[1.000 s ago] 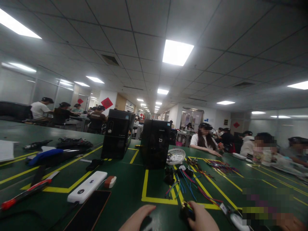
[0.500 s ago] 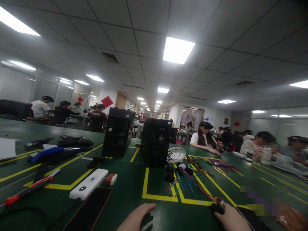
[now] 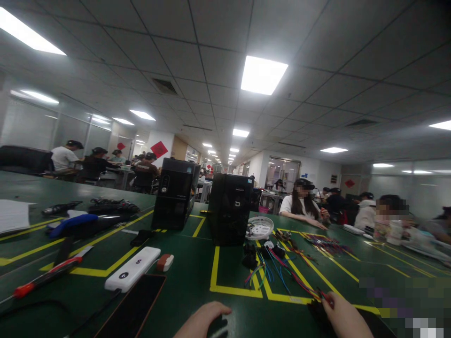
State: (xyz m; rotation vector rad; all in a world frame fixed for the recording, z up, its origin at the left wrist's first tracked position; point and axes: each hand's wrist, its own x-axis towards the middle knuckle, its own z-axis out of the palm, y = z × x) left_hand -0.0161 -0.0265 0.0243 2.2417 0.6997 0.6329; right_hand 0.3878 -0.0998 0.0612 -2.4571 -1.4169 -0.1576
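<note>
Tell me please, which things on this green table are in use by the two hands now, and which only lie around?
In use:
- right hand on a black connector with red wires
- left hand on a dark part, too cut off to name

Lying about:
- two black computer towers
- white basket
- white power bank
- red-handled screwdriver
- phone

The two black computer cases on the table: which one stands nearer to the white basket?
The right computer case: the white basket sits just beside it, while the left case stands farther away.

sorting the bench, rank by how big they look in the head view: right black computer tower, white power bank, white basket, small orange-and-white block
1. right black computer tower
2. white power bank, though nearer the camera
3. white basket
4. small orange-and-white block
</note>
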